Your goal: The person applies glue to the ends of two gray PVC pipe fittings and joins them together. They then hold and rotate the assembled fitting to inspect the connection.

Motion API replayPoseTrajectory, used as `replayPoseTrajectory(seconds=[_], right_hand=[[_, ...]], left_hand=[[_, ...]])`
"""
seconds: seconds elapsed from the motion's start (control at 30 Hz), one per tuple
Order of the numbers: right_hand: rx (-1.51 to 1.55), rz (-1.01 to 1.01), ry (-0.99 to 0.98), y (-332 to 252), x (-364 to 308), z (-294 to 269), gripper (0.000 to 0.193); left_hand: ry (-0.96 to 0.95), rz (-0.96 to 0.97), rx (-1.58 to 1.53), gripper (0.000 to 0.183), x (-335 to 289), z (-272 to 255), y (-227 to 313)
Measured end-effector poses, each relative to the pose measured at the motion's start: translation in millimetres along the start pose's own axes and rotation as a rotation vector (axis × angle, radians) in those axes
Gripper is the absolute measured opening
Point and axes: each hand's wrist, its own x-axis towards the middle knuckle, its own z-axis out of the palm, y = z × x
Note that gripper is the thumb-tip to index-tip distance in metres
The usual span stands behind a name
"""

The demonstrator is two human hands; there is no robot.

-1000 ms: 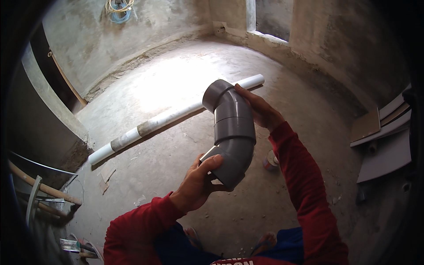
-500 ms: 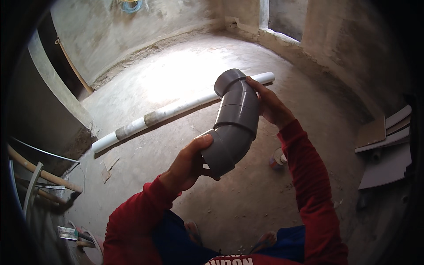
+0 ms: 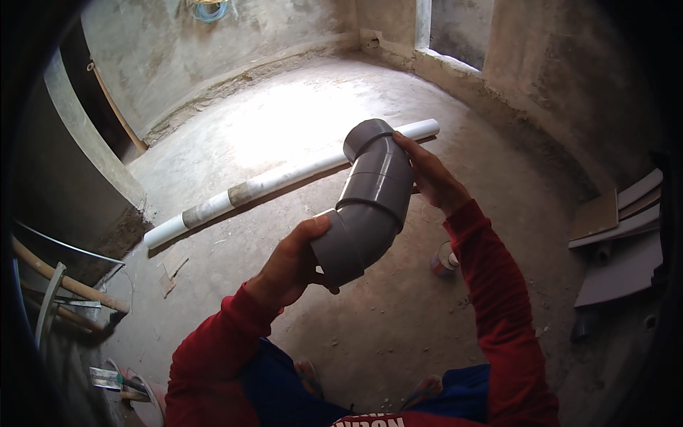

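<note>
Two grey plastic pipe elbows [image 3: 375, 191], joined end to end into an S-shaped bend, are held up in the air between my hands. My left hand [image 3: 290, 257] grips the lower, near end, thumb on top and fingers underneath. Around the upper right side, close to the far socket, my right hand [image 3: 435, 174] is closed, with some fingers hidden behind the fitting. Beyond the elbows a long white pipe [image 3: 277, 183] lies slantwise on the concrete floor, with a dull grey-brown band partway along it.
A small can [image 3: 445, 260] stands on the floor beneath my right forearm. Tile or board pieces [image 3: 615, 263] lean at the right. Wooden-handled tools [image 3: 71, 281] and a bucket [image 3: 149, 402] sit at the left. A blue coiled hose [image 3: 210, 10] hangs on the far wall.
My hands and the joined elbows have shifted slightly left and a little downward at the far end. Both hands keep their hold.
</note>
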Motion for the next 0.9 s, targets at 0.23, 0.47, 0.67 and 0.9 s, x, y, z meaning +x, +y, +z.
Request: replayPoseTrajectory(seconds=[0.23, 0.47, 0.67, 0.9], right_hand=[[0.005, -0.039, 0.014, -4.2, -1.6, 10.2, 0.088], [0.024, -0.05, 0.016, -2.8, 12.8, 18.8, 0.089], [0.083, -0.05, 0.084, -35.7, 80.3, 37.2, 0.098], [0.071, -0.072, 0.128, -28.7, 88.0, 41.9, 0.1]], left_hand=[[0.13, 0.026, -0.014, 0.075, -5.3, -0.9, 2.5], [0.191, 0.175, -0.123, 0.064, -13.0, -9.6, 1.3], [0.289, 0.354, -0.008, 0.056, 39.6, -42.1, 34.4], [0.341, 0.352, -0.014, 0.059, 36.9, -48.8, 35.4]])
